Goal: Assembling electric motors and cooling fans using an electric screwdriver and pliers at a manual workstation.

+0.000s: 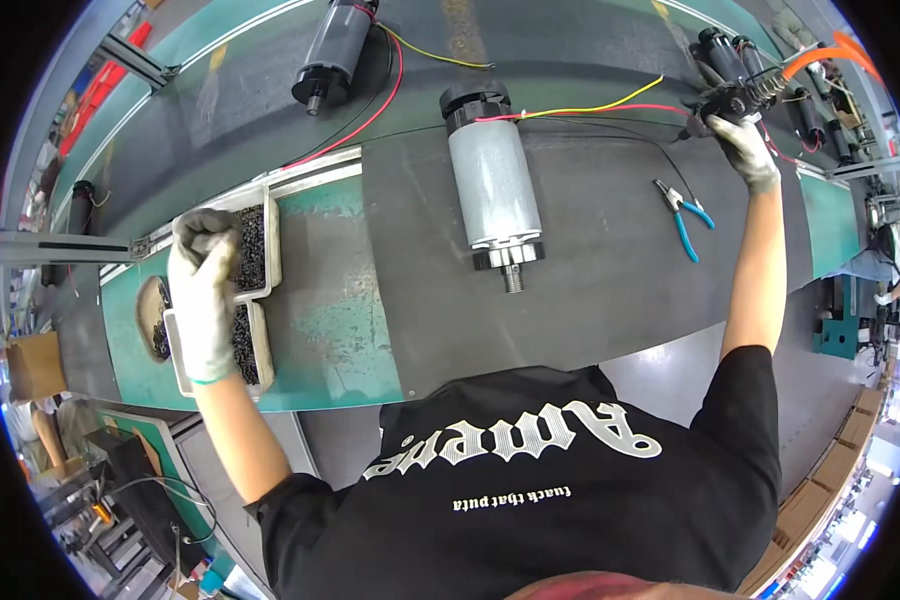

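My left hand (202, 268), gloved, has its fingers curled in over the upper white tray (270, 240) of small dark screws (251, 250), though whether they pinch any I cannot tell; a second such tray (178, 350) lies just below it. My right hand (742, 142), also gloved, is clenched around a black power screwdriver (722, 98) at the far right of the dark mat (610, 280). Between them lies a grey cylindrical motor (494, 185) trailing red and yellow wires (590, 108), with blue-handled pliers (685, 215) near my right wrist.

Dark mat (610, 270) on green bench (335, 330): grey motor (493, 185), blue-handled pliers (684, 215), screw trays (255, 250).
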The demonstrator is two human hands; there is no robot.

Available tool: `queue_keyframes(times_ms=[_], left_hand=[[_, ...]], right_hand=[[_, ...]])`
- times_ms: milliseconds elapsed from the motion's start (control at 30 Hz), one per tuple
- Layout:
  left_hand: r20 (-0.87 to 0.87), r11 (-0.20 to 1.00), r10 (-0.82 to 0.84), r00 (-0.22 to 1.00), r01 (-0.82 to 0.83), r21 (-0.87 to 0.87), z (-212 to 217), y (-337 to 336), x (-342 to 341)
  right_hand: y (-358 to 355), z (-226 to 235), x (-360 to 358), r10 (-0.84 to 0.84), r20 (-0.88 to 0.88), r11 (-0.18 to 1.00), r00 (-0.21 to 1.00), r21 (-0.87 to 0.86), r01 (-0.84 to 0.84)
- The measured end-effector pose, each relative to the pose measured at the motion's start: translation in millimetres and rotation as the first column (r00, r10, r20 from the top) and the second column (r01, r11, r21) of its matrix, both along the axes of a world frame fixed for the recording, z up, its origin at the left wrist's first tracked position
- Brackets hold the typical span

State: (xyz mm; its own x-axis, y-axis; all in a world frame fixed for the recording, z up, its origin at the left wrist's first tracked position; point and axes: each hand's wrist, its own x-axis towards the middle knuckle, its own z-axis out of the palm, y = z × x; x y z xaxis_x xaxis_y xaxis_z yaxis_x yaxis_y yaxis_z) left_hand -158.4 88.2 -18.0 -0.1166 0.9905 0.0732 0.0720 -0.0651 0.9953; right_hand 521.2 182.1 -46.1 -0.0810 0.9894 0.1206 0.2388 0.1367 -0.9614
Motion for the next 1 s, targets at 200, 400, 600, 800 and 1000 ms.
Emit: queue_keyframes(times_ms=[200,400,600,800,1000], left_hand=[[0.888,0.909,-0.294,0.354,0.392,0.144,-11.6,-35.8,152.7],[0.971,0.877,-0.232,0.065,0.446,0.179,-21.2,-32.0,231.1],[0.983,0.814,-0.174,-0.056,0.554,0.175,-20.5,-36.5,231.4],[0.959,0.817,-0.278,0.059,0.539,0.204,-27.0,-34.1,230.0],[0.87,0.833,-0.417,0.262,0.493,0.251,-23.5,-30.5,226.1]], right_hand=[[-10.8,73.6,-89.4,-0.064,0.001,0.958,0.998,0.282,0.061],[-97.3,79.7,-183.6,-0.068,-0.407,0.756,0.911,0.575,0.313],[-125.9,59.5,-215.3,-0.1,-0.49,0.783,0.866,0.499,0.372],[-137.9,61.2,-226.1,-0.08,-0.538,0.82,0.839,0.443,0.363],[-137.9,63.3,-243.2,-0.043,-0.604,0.852,0.796,0.393,0.345]])
